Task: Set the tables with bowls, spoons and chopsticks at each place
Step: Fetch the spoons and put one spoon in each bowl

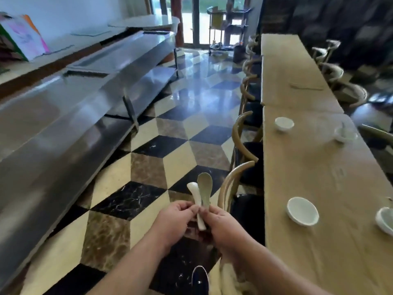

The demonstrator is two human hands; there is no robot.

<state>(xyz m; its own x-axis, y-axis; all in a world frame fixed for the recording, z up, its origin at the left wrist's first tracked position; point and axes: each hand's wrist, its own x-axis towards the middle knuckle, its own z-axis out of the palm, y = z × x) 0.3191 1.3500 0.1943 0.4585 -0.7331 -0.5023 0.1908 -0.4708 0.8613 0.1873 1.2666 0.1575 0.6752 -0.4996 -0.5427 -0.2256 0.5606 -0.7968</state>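
Note:
My left hand [173,220] and my right hand [221,224] meet over the aisle floor, both pinching a small bunch of ceramic spoons [201,195] that point upward. One spoon is pale green, the other white. On the long wooden table [308,167] to my right stand white bowls: a near one [302,210], one at the right edge [385,220], a farther one [284,123], and one with a spoon in it [344,134]. A pair of chopsticks [306,87] lies farther along the table.
Curved-back wooden chairs [238,179] line the table's left side, others its right side [348,90]. A long steel counter [85,99] runs along the left. The checkered floor aisle [170,135] leads to a cart [229,28] by glass doors. My shoe [200,279] shows below.

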